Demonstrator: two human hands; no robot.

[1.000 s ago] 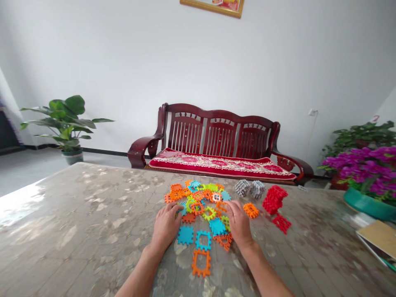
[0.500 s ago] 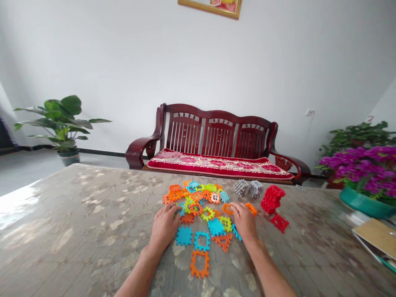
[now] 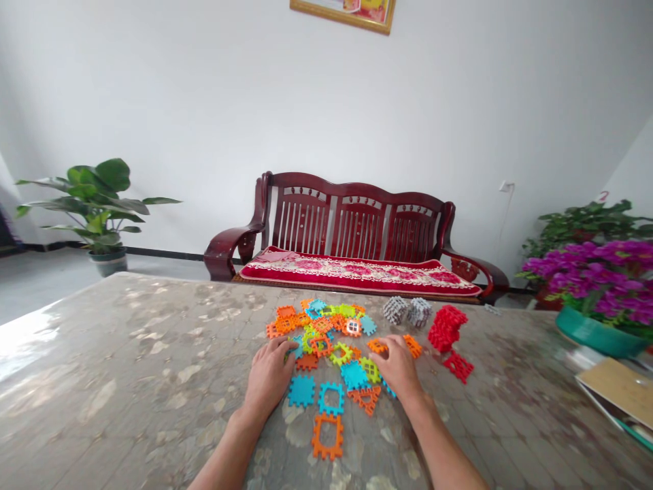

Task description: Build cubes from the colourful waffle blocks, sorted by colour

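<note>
My left hand point(image 3: 268, 373) rests on the table at the left edge of a pile of interlocking plastic building pieces, its fingertips by a blue piece point(image 3: 298, 347). On the pile's right side, my right hand point(image 3: 400, 369) has its thumb and fingers apart around an orange piece point(image 3: 376, 346), not visibly gripping it. Between the hands lie a green window piece point(image 3: 370, 369) and a solid blue square point(image 3: 354, 375). Nearer me are an orange triangle point(image 3: 365, 400), another blue square point(image 3: 301, 390), a blue frame point(image 3: 331, 399) and an orange frame point(image 3: 327, 437).
Two grey studded clusters point(image 3: 407, 312) and a red stack point(image 3: 447, 328) stand right of the pile, with a flat red piece point(image 3: 459, 367) beside them. Purple flowers in a green pot point(image 3: 602, 333) and a brown board point(image 3: 620, 386) occupy the table's right. A wooden bench point(image 3: 357, 228) stands beyond.
My right thumb has spread leftward, away from the fingers, beside the orange piece. My left hand stays nearly still. The whole view has shifted slightly.
</note>
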